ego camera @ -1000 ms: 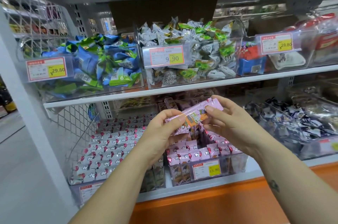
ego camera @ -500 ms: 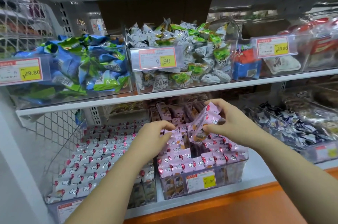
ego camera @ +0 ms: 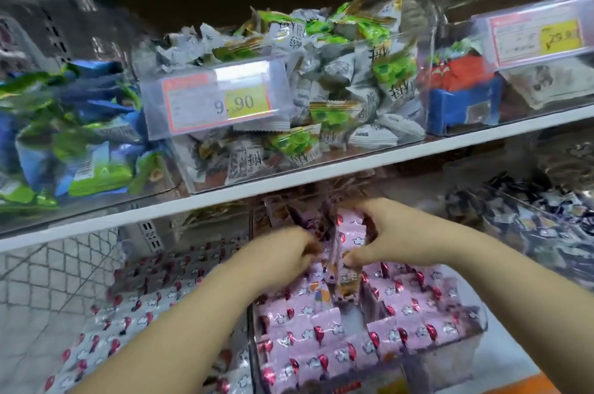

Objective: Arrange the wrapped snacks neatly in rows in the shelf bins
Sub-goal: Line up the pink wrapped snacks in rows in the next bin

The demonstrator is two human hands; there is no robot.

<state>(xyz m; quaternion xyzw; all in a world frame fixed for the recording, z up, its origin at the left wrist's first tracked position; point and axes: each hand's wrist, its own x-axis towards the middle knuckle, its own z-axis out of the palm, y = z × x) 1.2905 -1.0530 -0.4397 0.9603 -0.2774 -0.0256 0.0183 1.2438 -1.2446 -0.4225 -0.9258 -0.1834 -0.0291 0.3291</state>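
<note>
The right hand (ego camera: 408, 233) pinches a pink wrapped snack (ego camera: 337, 268) between curled thumb and fingers. The left hand (ego camera: 276, 260) has its curled fingers bunched against the snack (grip blurred, cannot tell). The snack stands on edge mid-bin (ego camera: 252, 329), its long axis running front to back.

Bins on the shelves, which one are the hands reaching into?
The middle lower-shelf bin of pink wrapped snacks. Only it has the left hand and right hand in it, the right one pinching an upright pink snack.
</note>
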